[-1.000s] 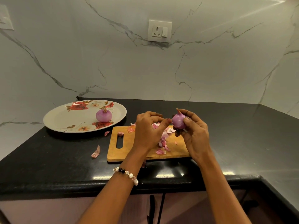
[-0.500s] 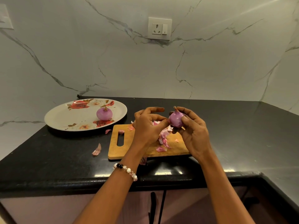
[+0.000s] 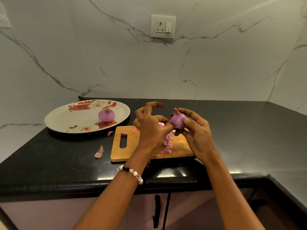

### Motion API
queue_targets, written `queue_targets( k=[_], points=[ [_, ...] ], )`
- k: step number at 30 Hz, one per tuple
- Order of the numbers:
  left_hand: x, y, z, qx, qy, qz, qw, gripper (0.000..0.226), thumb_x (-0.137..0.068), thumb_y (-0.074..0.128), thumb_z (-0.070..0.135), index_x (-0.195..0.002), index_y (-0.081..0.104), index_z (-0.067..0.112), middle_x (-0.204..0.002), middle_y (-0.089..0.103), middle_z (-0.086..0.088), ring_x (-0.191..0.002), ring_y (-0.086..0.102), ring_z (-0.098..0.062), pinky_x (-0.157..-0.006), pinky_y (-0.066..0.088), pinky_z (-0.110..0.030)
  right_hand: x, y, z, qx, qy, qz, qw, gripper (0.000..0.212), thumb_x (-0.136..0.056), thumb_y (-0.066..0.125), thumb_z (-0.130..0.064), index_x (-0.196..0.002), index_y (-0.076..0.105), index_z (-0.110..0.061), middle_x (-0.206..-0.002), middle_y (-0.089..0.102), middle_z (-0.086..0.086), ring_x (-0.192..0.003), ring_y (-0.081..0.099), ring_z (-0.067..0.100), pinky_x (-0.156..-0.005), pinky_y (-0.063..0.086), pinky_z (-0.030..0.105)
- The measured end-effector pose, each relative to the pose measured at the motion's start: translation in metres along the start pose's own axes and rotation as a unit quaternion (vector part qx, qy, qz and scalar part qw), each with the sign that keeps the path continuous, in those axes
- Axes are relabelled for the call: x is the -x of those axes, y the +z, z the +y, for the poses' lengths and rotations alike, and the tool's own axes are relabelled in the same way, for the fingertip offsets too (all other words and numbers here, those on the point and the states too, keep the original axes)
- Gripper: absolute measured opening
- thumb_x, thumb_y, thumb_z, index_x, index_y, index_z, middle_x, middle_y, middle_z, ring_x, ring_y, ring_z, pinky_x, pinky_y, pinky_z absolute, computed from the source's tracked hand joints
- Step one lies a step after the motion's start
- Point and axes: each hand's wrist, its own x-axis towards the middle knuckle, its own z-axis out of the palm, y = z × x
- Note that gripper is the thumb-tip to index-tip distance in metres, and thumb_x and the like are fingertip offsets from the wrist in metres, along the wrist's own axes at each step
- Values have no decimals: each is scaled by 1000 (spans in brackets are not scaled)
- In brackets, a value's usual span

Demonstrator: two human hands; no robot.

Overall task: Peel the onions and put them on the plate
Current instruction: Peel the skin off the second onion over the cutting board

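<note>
My right hand [image 3: 196, 133] holds a small purple onion [image 3: 177, 120] above the wooden cutting board [image 3: 131, 151], its dry tip pointing up. My left hand [image 3: 150, 126] is beside it, thumb and a fingertip pinching at the onion's left side while the other fingers curl up and apart. A peeled purple onion [image 3: 106, 115] sits on the white floral plate [image 3: 66, 120] at the left. Pink peel scraps [image 3: 167, 143] lie on the board under my hands.
One loose peel piece [image 3: 99, 152] lies on the black counter [image 3: 49, 163] left of the board, and a smaller peel scrap [image 3: 110, 133] by the plate's rim. A wall socket [image 3: 163, 26] is on the marble backsplash. The counter's front edge is near my forearms.
Both hands and the onion have risen slightly above the board. My left fingers have spread upward while the thumb stays at the onion's side.
</note>
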Motion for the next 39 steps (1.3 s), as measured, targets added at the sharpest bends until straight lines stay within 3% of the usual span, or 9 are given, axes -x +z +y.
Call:
queue_targets(
  k=[6, 12, 18, 23, 28, 36, 39],
  points=[
    [1, 2, 0, -11, 1, 1, 1000, 4, -72, 76, 21, -73, 72, 21, -133, 41, 3, -124, 27, -15, -89, 21, -32, -2, -1, -3, -45, 34, 35, 998, 26, -99, 41, -1, -109, 65, -4, -117, 62, 26, -86, 69, 30, -57, 56, 31],
    [-1, -3, 5, 33, -19, -36, 999, 14, -72, 75, 23, -70, 66, 33, -132, 37, 4, -126, 27, -17, -97, 28, -41, -3, 0, -5, -86, 88, 102, 987, 27, -98, 38, -10, -106, 61, 2, -110, 56, 31, -65, 63, 27, -45, 49, 28],
    [-3, -1, 4, -28, -36, -7, 999, 6, -75, 75, 30, -80, 72, 28, -138, 33, 2, -129, 21, -18, -96, 16, -32, -3, 0, -5, -82, 80, 123, 986, 24, -96, 41, -8, -103, 63, -2, -111, 59, 25, -78, 61, 30, -48, 52, 28],
    [-2, 2, -1, -92, -31, 27, 995, 12, -74, 75, 38, -80, 72, 28, -138, 33, -1, -130, 21, -22, -99, 20, -43, -3, 0, -1, -66, 77, 117, 988, 29, -96, 41, -6, -113, 61, 4, -119, 59, 25, -86, 59, 33, -49, 52, 27],
    [-5, -1, -4, -40, -125, 76, 988, 11, -79, 70, 35, -75, 67, 25, -135, 37, 1, -128, 27, -21, -97, 24, -42, 0, -7, -7, -109, 70, 120, 984, 34, -94, 34, -12, -104, 64, -1, -106, 62, 26, -69, 57, 28, -48, 44, 26],
    [-2, 1, -5, -36, -75, 66, 994, 18, -83, 66, 36, -75, 72, 22, -123, 51, 6, -121, 33, -17, -94, 26, -42, 2, -3, -5, -34, 78, 113, 990, 30, -95, 38, -11, -100, 66, -2, -102, 64, 19, -60, 62, 23, -46, 46, 25],
    [-3, 2, -4, -48, -85, 43, 994, 24, -79, 69, 48, -81, 72, 24, -124, 49, 5, -121, 33, -17, -93, 24, -39, -1, -4, 1, -15, 71, 113, 991, 31, -86, 49, -19, -104, 67, 0, -106, 65, 20, -73, 64, 30, -48, 49, 27]
  ],
)
